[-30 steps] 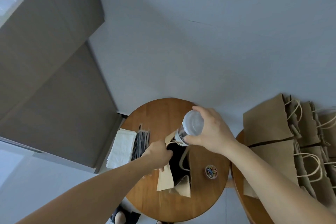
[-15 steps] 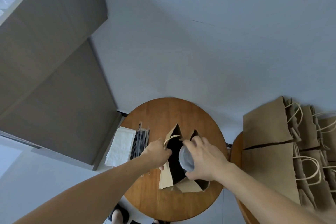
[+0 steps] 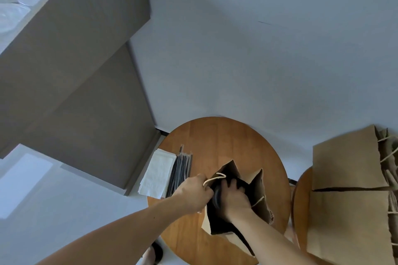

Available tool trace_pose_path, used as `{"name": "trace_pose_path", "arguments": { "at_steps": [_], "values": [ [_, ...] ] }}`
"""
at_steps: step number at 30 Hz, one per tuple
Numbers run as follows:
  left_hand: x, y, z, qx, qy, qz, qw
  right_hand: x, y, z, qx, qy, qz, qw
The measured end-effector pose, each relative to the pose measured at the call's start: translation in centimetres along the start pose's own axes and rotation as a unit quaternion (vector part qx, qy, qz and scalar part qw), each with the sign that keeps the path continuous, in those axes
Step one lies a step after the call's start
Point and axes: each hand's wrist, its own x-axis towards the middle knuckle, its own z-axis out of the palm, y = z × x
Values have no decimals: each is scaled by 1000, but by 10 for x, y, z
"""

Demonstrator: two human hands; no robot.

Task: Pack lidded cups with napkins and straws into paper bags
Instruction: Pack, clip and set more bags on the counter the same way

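One open paper bag [image 3: 259,187] stands on the round counter [image 3: 215,135]. The left hand [image 3: 193,192] pinches its rim. The right hand [image 3: 234,198] is inside the bag, fingers curled round one cup [image 3: 216,199]. Left of the bag lie one napkin pile [image 3: 158,172] and one bunch of straws [image 3: 181,171]. Right of it lie more bags [image 3: 349,168], too stacked to count.

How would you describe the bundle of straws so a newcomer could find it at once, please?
Start at the round wooden table. At its left edge lie the straws, a dark, thin bundle beside the napkins, which are white and flat.
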Motion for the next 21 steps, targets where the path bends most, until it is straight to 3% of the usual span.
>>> {"name": "trace_pose_path", "arguments": {
  "at_steps": [6, 12, 17, 21],
  "values": [
    [-2, 4, -3, 3, 4, 6, 1000, 17, 1, 38, -49, 10, -24, 998],
    [1, 5, -1, 10, 8, 21, 1000, 15, 6, 41, -24, 9, -18, 1000],
    [2, 9, -3, 26, -6, 25, 999, -22, 10, -8, 4, -33, -14, 999],
    [1, 20, -15, 66, -56, 54, 995, -70, 28, -78, 53, 54, -73, 994]
  ]
}}
